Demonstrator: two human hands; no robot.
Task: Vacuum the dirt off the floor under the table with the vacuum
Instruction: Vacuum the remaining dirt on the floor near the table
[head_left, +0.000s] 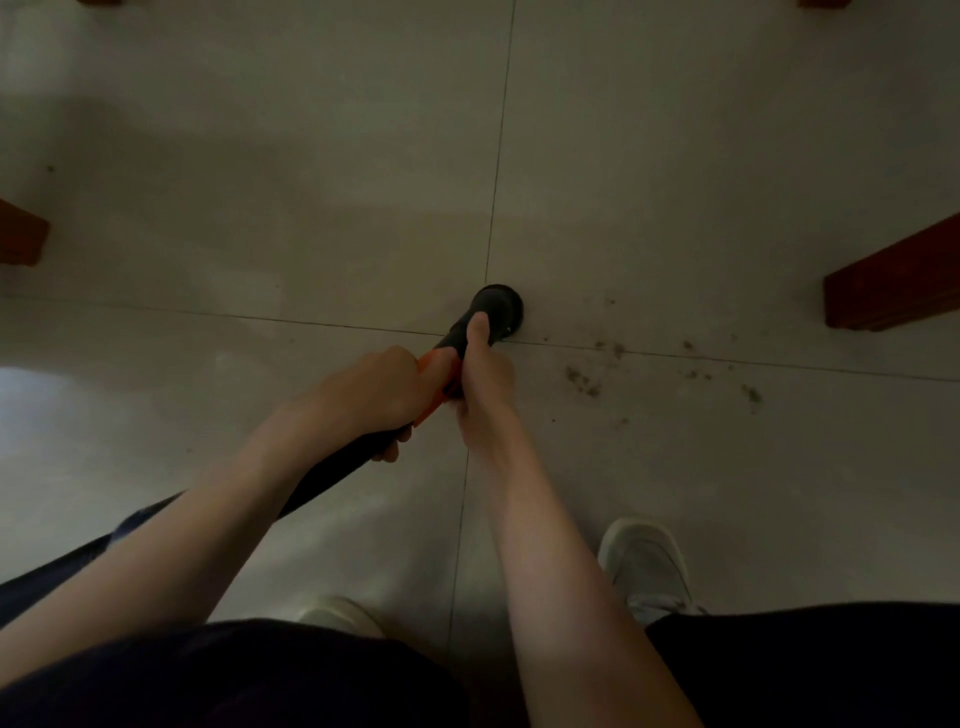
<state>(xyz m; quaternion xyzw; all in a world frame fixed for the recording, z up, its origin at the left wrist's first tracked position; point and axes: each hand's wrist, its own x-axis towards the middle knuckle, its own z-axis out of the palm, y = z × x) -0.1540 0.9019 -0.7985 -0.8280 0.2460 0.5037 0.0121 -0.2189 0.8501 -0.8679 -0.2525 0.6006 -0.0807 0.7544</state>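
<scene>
— Pale tile is most of it: the floor (260, 218), with dark grout lines crossing just beside the fingers. How many wooden legs do you count?

— Two reddish-brown table legs show clearly, one well left of the hands (21, 234) and one well right (898, 280). Two more brown bits touch the top edge, too cropped to name.

— And the vacuum?

— One vacuum (467, 332), black with an orange section. Its round nozzle (497, 306) sits on the floor just beyond the fingertips, near the grout crossing. A black hose (332, 467) runs back under the left forearm.

— The hands?

— Two, both clenched on the vacuum. The left hand (374, 395) wraps round the tube where orange meets black, fingers curled beneath. The right hand (483, 384) grips just ahead of it, thumb lying along the black neck towards the nozzle.

— Dirt?

— Several small dark clumps of dirt (587, 382) are scattered right of the right-hand fingers, trailing towards the right leg. I cannot count them exactly.

— Anything nearer?

— Two pale shoes, one (644, 561) right of the right forearm, one (337, 613) between the arms.
</scene>
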